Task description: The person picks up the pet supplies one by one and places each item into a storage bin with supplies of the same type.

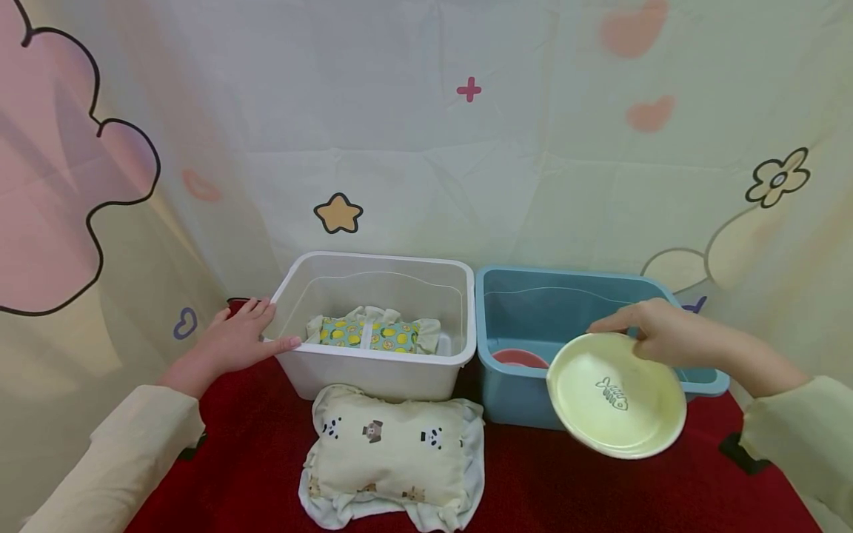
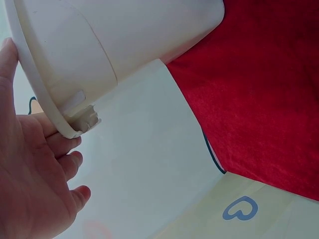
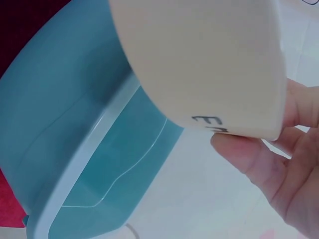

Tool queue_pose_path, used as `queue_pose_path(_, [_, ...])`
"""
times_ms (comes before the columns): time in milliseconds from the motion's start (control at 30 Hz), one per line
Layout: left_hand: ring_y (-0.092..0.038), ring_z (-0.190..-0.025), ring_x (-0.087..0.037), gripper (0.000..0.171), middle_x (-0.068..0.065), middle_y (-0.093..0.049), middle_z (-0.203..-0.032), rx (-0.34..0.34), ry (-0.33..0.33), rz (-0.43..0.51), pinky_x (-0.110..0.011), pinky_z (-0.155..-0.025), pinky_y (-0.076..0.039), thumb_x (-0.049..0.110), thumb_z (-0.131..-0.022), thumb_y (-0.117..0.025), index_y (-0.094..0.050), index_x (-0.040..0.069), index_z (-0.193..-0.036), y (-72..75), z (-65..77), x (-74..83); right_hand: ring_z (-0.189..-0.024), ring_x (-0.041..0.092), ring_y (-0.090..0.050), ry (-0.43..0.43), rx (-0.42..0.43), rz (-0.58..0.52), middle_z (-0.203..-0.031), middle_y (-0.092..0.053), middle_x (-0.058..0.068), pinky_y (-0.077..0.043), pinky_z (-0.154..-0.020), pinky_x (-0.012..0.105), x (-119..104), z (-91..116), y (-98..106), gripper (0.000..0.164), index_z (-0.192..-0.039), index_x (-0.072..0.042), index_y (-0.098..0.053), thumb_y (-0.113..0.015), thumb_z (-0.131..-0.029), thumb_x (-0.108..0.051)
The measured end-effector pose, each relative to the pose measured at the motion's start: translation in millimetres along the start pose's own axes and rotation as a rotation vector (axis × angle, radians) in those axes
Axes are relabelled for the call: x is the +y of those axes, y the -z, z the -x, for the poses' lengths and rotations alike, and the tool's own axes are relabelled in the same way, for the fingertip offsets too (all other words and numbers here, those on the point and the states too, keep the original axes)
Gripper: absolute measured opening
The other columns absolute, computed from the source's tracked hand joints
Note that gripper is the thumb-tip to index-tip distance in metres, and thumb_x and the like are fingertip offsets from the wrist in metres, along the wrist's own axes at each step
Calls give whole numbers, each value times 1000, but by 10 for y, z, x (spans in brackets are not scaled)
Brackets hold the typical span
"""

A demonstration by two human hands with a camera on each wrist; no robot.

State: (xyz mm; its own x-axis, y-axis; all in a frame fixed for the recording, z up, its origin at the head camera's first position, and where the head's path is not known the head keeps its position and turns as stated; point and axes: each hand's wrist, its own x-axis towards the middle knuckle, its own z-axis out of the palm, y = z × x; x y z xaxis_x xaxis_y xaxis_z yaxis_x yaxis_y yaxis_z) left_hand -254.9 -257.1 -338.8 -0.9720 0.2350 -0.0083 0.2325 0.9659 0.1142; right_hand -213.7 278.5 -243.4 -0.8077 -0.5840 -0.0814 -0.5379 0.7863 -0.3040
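The right hand (image 1: 649, 329) has its fingers and thumb closed on the upper edge of a pale yellow bowl (image 1: 616, 426). The bowl is tilted, its inside turned toward the head camera, showing a fish-skeleton drawing (image 1: 611, 394). It overlaps the front right part of a blue bin (image 1: 520, 400) in the head view; whether the 2 touch cannot be told. The right wrist view shows dark lettering (image 3: 209, 122) on the bowl's outer wall, partly cut off, close to the thumb.

The left hand (image 1: 243, 337) lies at the front left corner of a white bin (image 1: 373, 376), fingers loosely spread and thumb over the front rim.

The 2 bins stand side by side. Inside the white bin lies a lemon-print pillow (image 1: 343, 333) with frilled ends and a pale band round its middle. A pinkish-red round item (image 1: 520, 358) sits in the blue bin, partly hidden by the front wall. A cream pillow (image 1: 386, 451) with animal pictures and a frilled edge lies on red cloth (image 1: 253, 466) just before the white bin. A patterned curtain (image 1: 400, 96) hangs behind.
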Motion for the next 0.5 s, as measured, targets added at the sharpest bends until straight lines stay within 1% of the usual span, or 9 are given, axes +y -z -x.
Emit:
queue_pose_path(100, [-17,-129,-46,93,-29,-24,-140,-2,1,0,-64,-98,-11,67,-80,-37,-25,-7,-136,2,2,1,-96,24,-56,-3,-6,10,-112,-61,15,-40,-54,18,11,-11,8,46,-114,-1,-59,-51,-71,13])
queue_pose_path(233, [-17,-129,-46,93,-29,-24,-140,-4,-2,-7,-65,-98,-13,67,-80,-37,-26,-7,-135,4,4,3,-90,20,-55,-14,-12,30,-110,-62,15,-40,-53,18,24,-31,42,46,-114,-1,-59,-51,-71,13])
queue_pose_path(367, [-17,-129,-46,93,-29,-24,-140,-3,-2,-11,-65,-97,-14,67,-80,-37,-26,-7,-135,6,3,6,-90,20,-54,-26,-9,30,-110,-61,16,-40,-54,18,42,-51,80,47,-114,-1,-59,-50,-71,13])
queue_pose_path(500, [-17,-129,-46,93,-29,-24,-140,-6,3,-2,-65,-97,-14,67,-80,-37,-26,-6,-135,9,2,10,-91,21,-54,-42,-13,9,-112,-60,18,-39,-53,19,56,-69,101,46,-115,0,-58,-50,-71,13])
